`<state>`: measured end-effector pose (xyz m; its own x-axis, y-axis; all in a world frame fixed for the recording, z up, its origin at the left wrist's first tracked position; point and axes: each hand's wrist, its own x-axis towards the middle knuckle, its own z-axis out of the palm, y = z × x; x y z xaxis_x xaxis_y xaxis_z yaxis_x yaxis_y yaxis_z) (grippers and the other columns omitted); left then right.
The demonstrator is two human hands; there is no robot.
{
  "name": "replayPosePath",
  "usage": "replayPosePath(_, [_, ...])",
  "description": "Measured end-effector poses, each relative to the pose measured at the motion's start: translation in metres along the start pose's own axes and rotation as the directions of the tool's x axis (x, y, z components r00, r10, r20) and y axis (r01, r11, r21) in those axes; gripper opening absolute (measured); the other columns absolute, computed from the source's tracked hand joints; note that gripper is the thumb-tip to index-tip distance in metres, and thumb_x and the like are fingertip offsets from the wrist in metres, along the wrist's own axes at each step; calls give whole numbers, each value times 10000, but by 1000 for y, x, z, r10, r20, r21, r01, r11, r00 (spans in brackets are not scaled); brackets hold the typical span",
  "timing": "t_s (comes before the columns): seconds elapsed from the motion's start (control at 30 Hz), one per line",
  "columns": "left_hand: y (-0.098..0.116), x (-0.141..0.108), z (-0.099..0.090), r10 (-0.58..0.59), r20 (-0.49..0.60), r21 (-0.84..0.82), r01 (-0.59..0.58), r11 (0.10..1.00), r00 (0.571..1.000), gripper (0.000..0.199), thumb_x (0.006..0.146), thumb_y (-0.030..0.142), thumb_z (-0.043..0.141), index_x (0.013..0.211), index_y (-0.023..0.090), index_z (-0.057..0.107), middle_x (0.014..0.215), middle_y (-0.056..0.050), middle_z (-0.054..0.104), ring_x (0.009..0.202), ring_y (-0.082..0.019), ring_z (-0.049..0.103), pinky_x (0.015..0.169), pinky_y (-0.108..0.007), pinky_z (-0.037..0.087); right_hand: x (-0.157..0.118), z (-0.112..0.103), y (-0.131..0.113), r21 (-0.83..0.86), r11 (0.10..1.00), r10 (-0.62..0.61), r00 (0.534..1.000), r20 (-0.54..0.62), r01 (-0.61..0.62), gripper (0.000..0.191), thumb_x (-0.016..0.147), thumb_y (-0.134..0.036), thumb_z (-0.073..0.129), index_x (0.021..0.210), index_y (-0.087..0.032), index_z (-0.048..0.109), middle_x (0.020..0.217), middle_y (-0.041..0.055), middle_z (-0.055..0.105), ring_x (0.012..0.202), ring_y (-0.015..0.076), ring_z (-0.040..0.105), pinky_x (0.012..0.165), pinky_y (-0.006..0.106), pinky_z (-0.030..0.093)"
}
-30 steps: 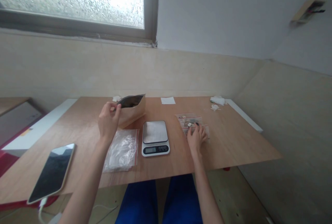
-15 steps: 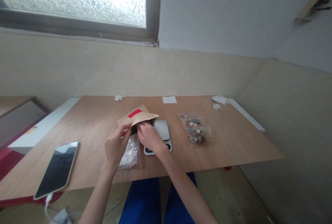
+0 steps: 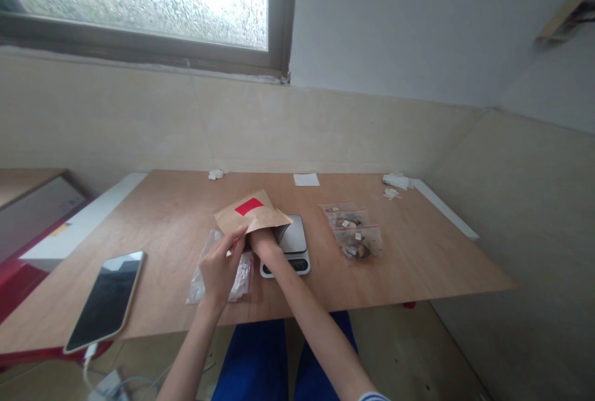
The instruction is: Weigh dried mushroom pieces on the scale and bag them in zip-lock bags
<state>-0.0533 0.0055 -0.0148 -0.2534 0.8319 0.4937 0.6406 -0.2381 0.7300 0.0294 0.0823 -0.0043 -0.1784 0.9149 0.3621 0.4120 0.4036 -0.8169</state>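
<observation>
The bag [image 3: 227, 219] sits in front of us near the middle of the worktop [image 3: 432, 258], tilted, its mouth towards us, in front of part of the scale [image 3: 294, 237] and the clear bags [image 3: 197, 278]. Its red label [image 3: 249, 206] faces up; the marks on it are too faint for us to read.

Our left hand [image 3: 218, 269] pinches the rim of the mouth, fingers [image 3: 238, 235] pressed together on the paper. Our right hand [image 3: 263, 245] is inside the mouth to about the wrist; its fingers are hidden, so we cannot tell whether they are spread or gripping.

Our right forearm crosses the scale's corner, partly covering its panel, whose markings are too small to read. To the right, the filled bags [image 3: 360, 247] overlap, bearing small white tags [image 3: 357, 237], also too small to make out. Open wood separates them from the scale and extends from them to the right edge.

A phone [image 3: 108, 295], cable [image 3: 88, 361] attached, has its lower end at the front edge, well left of our hands. White paper [image 3: 306, 180] lies by the back edge, near the wall [image 3: 334, 134].
</observation>
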Motion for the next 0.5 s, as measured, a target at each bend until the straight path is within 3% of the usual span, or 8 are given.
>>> replayPosePath(0.13, [2,4,-1,-2,-18,31,3,1000,1000,279,815,407,519,983,262,688,807,-23,715,717,-183,664,642,-249,454,-12,-9,5,-82,994,83,993,87,-76,298,744,19,521,985,-116,633,1093,84,658,1092,260,552,1016,417,357])
replayPosePath(0.33, [1,6,-1,25,-26,104,-22,994,999,268,825,389,515,984,260,689,745,-13,708,678,-173,663,582,-228,426,-29,-32,-4,-78,994,82,985,155,-71,384,734,-20,598,1107,-109,594,1133,92,641,1116,244,557,980,337,418])
replayPosePath(0.5, [3,10,1,31,-37,131,-26,991,999,255,833,377,513,977,266,691,718,3,704,660,-152,663,561,-207,417,-38,-40,-15,-108,987,133,979,156,-117,338,825,-66,509,1149,-139,576,1153,126,614,1135,245,540,992,357,401])
